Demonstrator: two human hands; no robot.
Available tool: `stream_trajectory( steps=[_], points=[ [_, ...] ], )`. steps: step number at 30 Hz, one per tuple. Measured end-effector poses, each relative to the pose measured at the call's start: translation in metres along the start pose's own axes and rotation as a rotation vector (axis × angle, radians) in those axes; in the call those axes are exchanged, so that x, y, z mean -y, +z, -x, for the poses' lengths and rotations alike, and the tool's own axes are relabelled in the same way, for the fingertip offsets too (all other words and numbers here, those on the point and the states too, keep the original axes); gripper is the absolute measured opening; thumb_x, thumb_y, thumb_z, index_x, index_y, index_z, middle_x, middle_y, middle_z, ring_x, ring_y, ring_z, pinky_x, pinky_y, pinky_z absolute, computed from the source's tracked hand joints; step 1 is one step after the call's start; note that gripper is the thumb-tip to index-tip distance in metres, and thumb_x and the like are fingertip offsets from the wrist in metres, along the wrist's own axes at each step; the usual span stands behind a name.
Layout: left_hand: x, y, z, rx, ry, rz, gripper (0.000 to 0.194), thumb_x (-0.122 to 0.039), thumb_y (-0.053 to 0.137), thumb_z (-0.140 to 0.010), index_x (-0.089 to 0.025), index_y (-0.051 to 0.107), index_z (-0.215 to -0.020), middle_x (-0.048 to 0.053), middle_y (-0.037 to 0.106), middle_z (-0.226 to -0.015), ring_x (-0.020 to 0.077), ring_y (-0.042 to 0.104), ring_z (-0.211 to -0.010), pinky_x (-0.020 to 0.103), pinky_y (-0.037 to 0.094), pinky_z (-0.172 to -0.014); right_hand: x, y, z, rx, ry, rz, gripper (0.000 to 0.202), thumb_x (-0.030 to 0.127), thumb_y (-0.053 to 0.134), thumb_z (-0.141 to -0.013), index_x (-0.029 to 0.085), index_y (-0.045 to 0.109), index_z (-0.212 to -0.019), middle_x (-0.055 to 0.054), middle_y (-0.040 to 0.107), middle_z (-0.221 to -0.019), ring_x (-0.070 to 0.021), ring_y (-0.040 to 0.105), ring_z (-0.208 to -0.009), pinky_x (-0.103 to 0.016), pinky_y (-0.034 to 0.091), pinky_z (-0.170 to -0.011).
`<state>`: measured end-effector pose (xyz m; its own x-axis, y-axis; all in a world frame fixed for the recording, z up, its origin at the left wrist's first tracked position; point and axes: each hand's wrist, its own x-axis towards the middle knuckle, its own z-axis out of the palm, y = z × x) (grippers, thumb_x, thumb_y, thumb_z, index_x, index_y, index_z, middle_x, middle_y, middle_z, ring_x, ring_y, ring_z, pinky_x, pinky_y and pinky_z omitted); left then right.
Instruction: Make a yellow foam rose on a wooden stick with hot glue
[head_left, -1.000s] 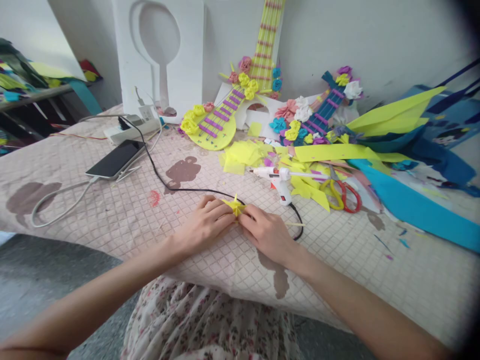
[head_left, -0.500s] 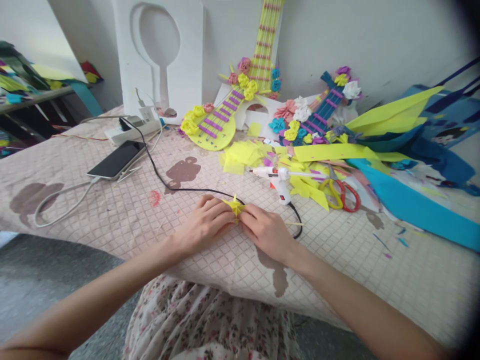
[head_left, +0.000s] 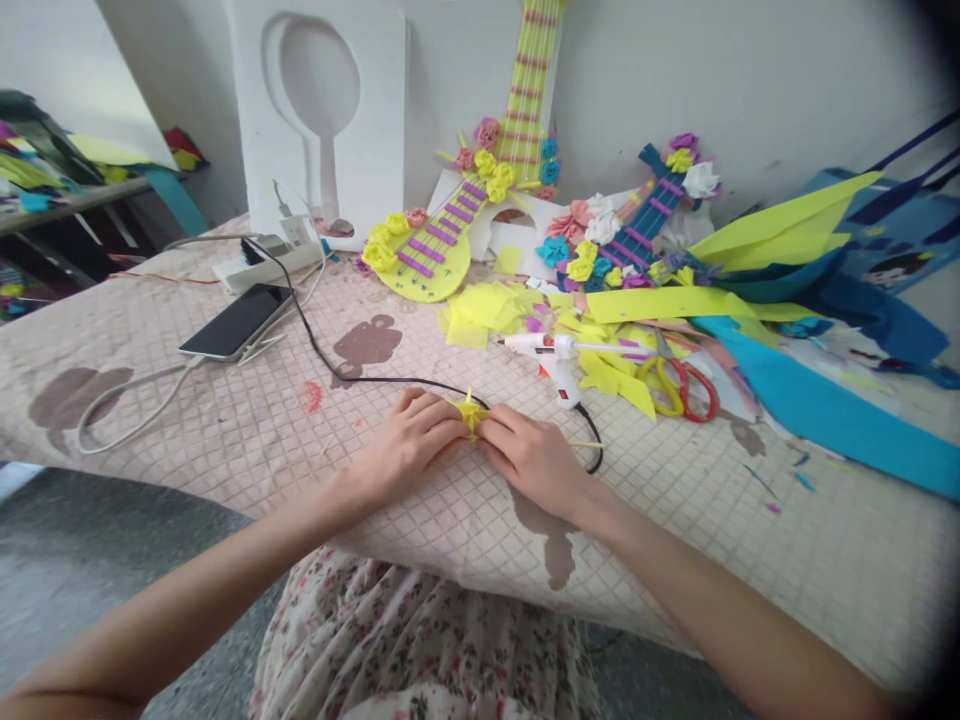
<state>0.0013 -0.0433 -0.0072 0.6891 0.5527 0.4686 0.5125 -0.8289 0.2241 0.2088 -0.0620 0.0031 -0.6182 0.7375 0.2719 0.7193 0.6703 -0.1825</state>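
Note:
A small folded piece of yellow crepe paper [head_left: 472,416] is pinched between my two hands, just above the table's front part. My left hand [head_left: 418,438] closes on its left side, fingers bent together. From the right, my right hand [head_left: 534,455] grips the other side the same way. The fingertips hide much of the paper; pointed bits stick up between them. Just beyond my right hand lies a white glue gun [head_left: 556,362] with a glue stick in its back. Its black cord [head_left: 390,380] runs behind both hands. A thin pale stick [head_left: 587,445] pokes out beside my right hand.
Yellow paper squares [head_left: 484,312] are piled behind the glue gun. Scissors [head_left: 679,388] with red and yellow handles lie right, near blue crepe strips [head_left: 832,405]. Flower-trimmed paper guitars [head_left: 427,262] lean at the back. A phone [head_left: 236,322] and a power strip [head_left: 266,262] sit left on the quilted cloth.
Both hands keep their hold on the yellow paper, with only a slight shift of the fingers. The view has moved very slightly; the other things stay where they were.

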Motion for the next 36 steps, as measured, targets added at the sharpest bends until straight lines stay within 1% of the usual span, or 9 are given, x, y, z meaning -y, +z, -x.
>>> stream_trajectory(
  steps=[16,29,33,36],
  points=[
    [-0.0004,-0.0007,0.0001,-0.014,-0.003,-0.001,0.013,-0.021,0.047,-0.093,-0.019,0.059,-0.095,0.003,0.061,-0.092,0.0158,0.051,-0.088,0.035,0.034,-0.089,0.0003,0.0002,-0.0002,-0.009,0.000,-0.019,0.015,0.022,0.043,-0.093,0.017,0.057,-0.090,-0.004,0.056,-0.088,-0.0128,0.055,-0.076,-0.024,0.040,-0.061],
    [-0.0017,0.0003,-0.0005,-0.009,-0.022,-0.028,0.013,-0.021,0.047,-0.093,-0.019,0.060,-0.093,0.003,0.062,-0.092,0.0161,0.053,-0.088,0.036,0.034,-0.089,0.0014,-0.0002,-0.0003,-0.004,-0.003,-0.008,0.017,0.022,0.041,-0.093,0.018,0.056,-0.089,-0.004,0.057,-0.088,-0.0131,0.055,-0.075,-0.025,0.041,-0.061],
    [-0.0021,-0.0004,-0.0012,-0.010,-0.036,-0.007,0.013,-0.021,0.047,-0.092,-0.019,0.060,-0.091,0.003,0.062,-0.091,0.0157,0.053,-0.087,0.036,0.034,-0.089,0.0007,0.0014,0.0006,-0.019,0.012,-0.040,0.014,0.021,0.042,-0.091,0.018,0.056,-0.089,-0.004,0.058,-0.090,-0.0138,0.056,-0.078,-0.025,0.042,-0.062],
    [-0.0023,-0.0009,-0.0021,-0.018,-0.047,0.005,0.013,-0.020,0.047,-0.092,-0.018,0.059,-0.089,0.002,0.062,-0.090,0.0154,0.053,-0.086,0.036,0.034,-0.088,-0.0001,0.0014,0.0007,-0.036,0.034,-0.100,0.012,0.017,0.044,-0.089,0.019,0.055,-0.093,-0.004,0.059,-0.093,-0.0143,0.056,-0.081,-0.025,0.043,-0.063]
  ],
)
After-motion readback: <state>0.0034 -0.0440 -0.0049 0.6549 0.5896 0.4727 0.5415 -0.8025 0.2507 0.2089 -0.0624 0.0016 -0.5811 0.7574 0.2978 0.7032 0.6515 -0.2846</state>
